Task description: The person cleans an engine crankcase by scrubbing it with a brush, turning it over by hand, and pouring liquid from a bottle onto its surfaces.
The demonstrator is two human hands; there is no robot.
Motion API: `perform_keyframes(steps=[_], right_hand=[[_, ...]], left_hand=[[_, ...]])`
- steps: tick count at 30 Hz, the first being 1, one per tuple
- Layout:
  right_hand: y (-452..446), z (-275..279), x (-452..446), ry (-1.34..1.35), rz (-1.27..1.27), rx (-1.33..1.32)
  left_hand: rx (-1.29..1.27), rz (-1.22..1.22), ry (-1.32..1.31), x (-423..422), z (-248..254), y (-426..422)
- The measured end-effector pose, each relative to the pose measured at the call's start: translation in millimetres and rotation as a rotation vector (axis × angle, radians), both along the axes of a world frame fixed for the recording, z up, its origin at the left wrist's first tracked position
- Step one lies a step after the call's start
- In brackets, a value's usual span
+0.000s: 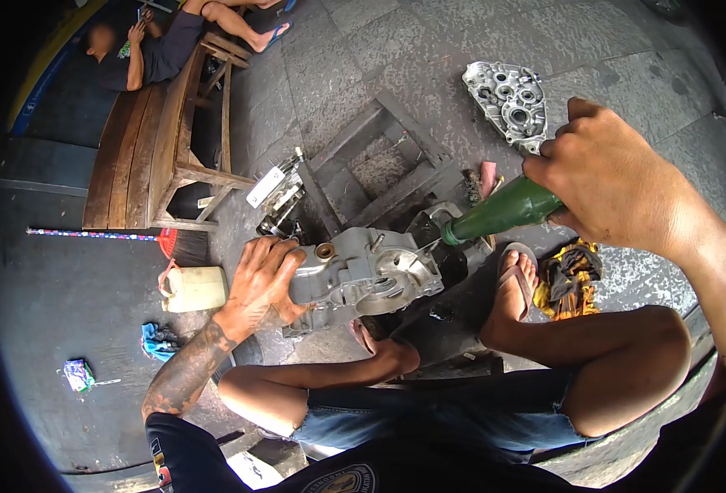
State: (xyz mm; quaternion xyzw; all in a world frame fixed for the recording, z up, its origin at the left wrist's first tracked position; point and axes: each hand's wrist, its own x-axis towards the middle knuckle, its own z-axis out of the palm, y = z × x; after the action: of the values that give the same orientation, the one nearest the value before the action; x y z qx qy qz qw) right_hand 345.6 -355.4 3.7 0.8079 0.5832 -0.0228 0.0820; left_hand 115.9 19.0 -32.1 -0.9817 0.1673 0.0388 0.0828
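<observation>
Lower centre: the left hand (260,283) clasps the metal casing (361,275). Right of centre: the right hand (613,177) is closed around the green bottle (503,210), its mouth near the casing; contents indiscernible. Left: a pale jerrycan (196,289), contents indiscernible.

On the grey floor (363,78) around us we see a silver metal cover (509,100), a dark square frame (412,125), a crumpled yellow-and-black cloth (570,279) and, towards our left, a wooden bench (137,156), a pale jerrycan (197,289) and a blue bundle (158,342)
</observation>
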Motion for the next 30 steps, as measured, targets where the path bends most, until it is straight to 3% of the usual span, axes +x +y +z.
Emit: perform_keyframes(steps=[7, 19, 30], right_hand=[[-4.7, 2.8, -11.2, -0.040, 0.029, -0.057], [8.5, 14.6, -9.3, -0.014, 0.066, 0.203], [13.9, 11.7, -22.8, -0.010, 0.020, 0.048]], left_hand=[[0.024, 0.131, 0.085, 10.3, 5.2, -19.8], [0.128, 0.316, 0.282, 21.8, 9.1, -44.2], [0.120, 0.381, 0.253, 23.5, 8.9, -38.0]])
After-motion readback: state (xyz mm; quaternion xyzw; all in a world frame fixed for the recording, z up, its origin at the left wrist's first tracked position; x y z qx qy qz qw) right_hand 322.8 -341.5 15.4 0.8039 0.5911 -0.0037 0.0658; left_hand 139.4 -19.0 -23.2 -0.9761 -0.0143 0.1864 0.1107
